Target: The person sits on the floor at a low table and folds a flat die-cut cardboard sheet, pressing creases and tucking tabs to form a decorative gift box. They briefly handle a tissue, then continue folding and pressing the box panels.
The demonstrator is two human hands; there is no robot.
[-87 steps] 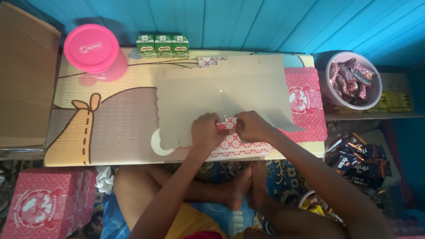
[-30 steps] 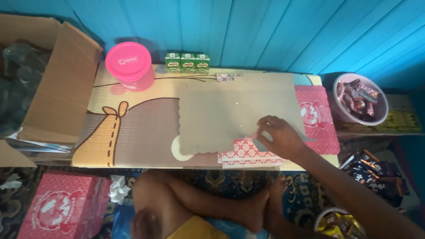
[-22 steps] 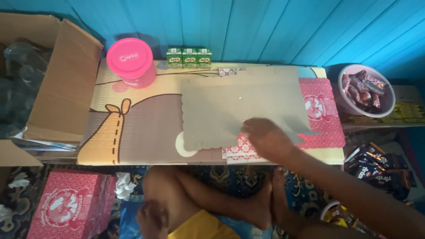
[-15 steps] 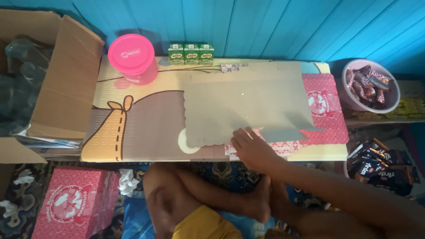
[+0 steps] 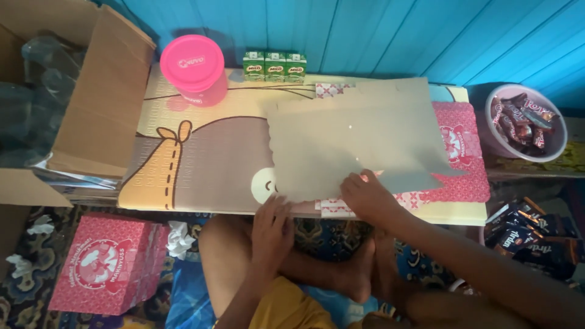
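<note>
- Grey cardboard sheet [image 5: 359, 143] lies flat on the surface [image 5: 201, 158].
- Your right hand [image 5: 365, 196] presses its near edge, fingers loosely curled, at 6 o'clock of the sheet.
- Your left hand [image 5: 272, 226] lies open at its 7 o'clock corner.

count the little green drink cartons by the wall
3, standing side by side in a row at the far edge of the low table, right of the pink tub: left carton, middle carton, right carton. None seem hidden.
</note>
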